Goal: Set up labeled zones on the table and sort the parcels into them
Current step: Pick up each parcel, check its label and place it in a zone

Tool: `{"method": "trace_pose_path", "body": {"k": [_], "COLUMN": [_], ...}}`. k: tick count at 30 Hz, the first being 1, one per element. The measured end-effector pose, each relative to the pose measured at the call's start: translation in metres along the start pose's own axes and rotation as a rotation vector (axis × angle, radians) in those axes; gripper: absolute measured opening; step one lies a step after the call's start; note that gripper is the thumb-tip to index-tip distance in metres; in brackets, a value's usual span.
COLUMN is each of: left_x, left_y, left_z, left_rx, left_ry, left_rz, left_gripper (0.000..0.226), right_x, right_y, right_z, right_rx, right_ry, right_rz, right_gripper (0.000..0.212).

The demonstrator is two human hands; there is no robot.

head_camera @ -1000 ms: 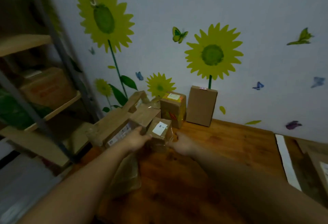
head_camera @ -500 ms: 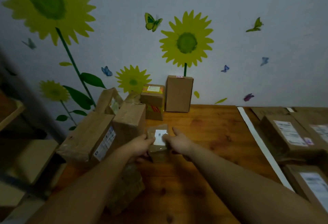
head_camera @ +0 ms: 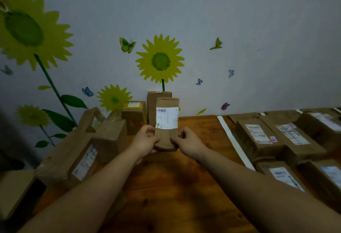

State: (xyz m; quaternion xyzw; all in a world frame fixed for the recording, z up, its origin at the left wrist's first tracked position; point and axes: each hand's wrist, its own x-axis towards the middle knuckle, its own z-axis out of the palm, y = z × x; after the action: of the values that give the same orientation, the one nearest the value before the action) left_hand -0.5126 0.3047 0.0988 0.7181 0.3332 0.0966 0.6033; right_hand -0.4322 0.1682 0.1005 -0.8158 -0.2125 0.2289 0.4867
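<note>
Small parcel (head_camera: 167, 122) is now lifted upright off the table (head_camera: 166, 186), label facing up — both hands, left hand (head_camera: 145, 140) and right hand (head_camera: 188, 143), pinching its bottom edge — probably reading it to pick a zone.

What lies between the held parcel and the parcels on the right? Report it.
Head view: bare wooden table and a white strip along it separate the held parcel from the right-hand parcels.
</note>
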Motion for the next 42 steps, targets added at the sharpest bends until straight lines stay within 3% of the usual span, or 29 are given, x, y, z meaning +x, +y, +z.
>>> {"method": "trace_pose_path", "body": {"k": [4, 10, 15, 19, 26, 30, 34, 36, 40, 42], "left_x": [-0.024, -0.056, -0.075, -0.084, -0.084, -0.077, -0.079, -0.086, -0.105, -0.115], "left_y": [0.029, 0.056, 0.06, 0.064, 0.083, 0.077, 0.069, 0.068, 0.077, 0.088], "left_z": [0.029, 0.072, 0.106, 0.126, 0.149, 0.171, 0.205, 0.224, 0.266, 0.291], "left_rx": [-0.011, -0.03, 0.202, 0.189, -0.134, -0.074, 0.204, 0.334, 0.457, 0.485], "left_ry": [0.036, 0.072, 0.204, 0.165, -0.076, -0.163, -0.268, -0.329, -0.344, -0.297], "left_rz": [0.156, 0.403, 0.639, 0.624, 0.351, 0.332, 0.491, 0.544, 0.565, 0.617], "left_gripper": [0.035, 0.054, 0.052, 0.048, 0.032, 0.032, 0.028, 0.029, 0.035, 0.034], "right_x": [-0.014, -0.036, -0.047, -0.059, -0.086, -0.105, -0.128, -0.144, -0.171, -0.182], "right_y": [-0.002, -0.003, 0.008, 0.02, 0.039, 0.056, 0.08, 0.091, 0.118, 0.135], "right_z": [-0.037, -0.092, -0.122, -0.135, -0.154, -0.169, -0.201, -0.223, -0.266, -0.288], "right_rx": [0.053, 0.116, 0.128, 0.212, 0.128, -0.032, -0.029, 0.008, 0.064, 0.0], "right_ry": [0.009, 0.063, 0.119, 0.137, 0.226, 0.309, 0.55, 0.584, 0.621, 0.668], "right_rz": [-0.073, -0.233, -0.264, -0.271, -0.261, -0.198, -0.077, -0.031, 0.03, 0.062], "right_gripper": [0.016, 0.034, 0.014, 0.023, 0.044, 0.059, 0.098, 0.093, 0.064, 0.067]}}
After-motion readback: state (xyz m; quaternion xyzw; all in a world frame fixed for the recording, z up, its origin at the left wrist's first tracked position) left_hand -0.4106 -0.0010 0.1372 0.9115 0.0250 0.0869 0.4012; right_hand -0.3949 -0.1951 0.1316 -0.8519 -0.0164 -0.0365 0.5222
